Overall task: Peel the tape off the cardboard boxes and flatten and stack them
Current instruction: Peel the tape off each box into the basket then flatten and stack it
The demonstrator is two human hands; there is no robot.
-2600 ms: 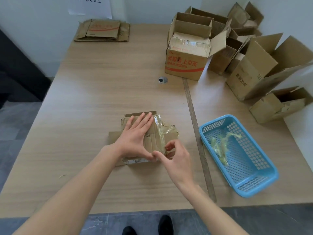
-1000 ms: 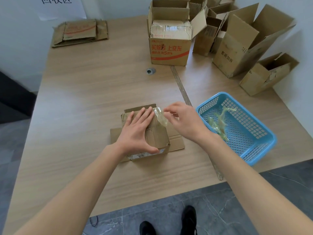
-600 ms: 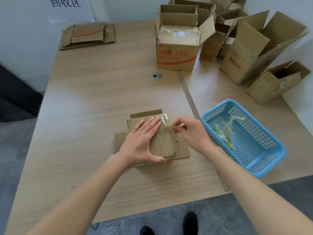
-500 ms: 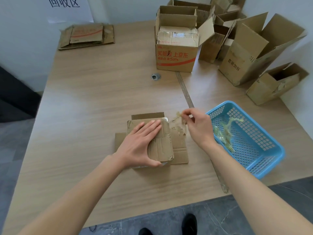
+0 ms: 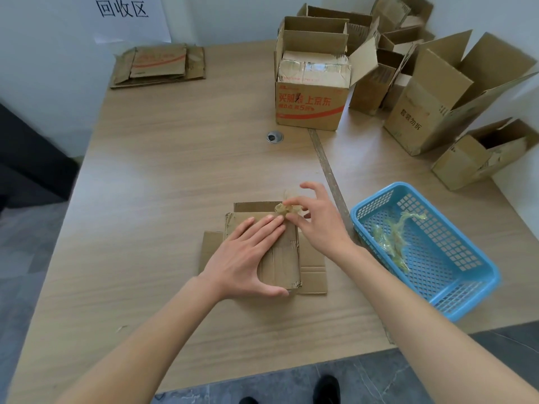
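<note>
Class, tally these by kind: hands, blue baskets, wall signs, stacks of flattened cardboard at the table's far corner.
Hands: 2, left hand, right hand pinching tape
Blue basket: 1
Wall sign: 1
Flattened cardboard stack: 1
Total: 5

1. The flattened box [image 5: 291,252] is partly hidden: the left hand [image 5: 248,258] lies over its middle, and the right hand [image 5: 318,223] covers its corner at 1 o'clock.
2. The tape wad [image 5: 284,208] is partly hidden by the right hand's fingertips [image 5: 291,217]; whether it still adheres to the cardboard cannot be told.
3. The tall open box [image 5: 455,91] at 2 o'clock is cut off by the right edge.
4. The boxes at the back [image 5: 399,16], at 1 o'clock, are cut off by the top edge and overlap one another; their count cannot be told.
5. The small print on the printed box [image 5: 309,109] is blurred.
6. The wall sign [image 5: 122,8] at 11 o'clock is cut off by the top edge.
7. The shoes [image 5: 326,387] at 6 o'clock are cut off by the bottom edge.
</note>
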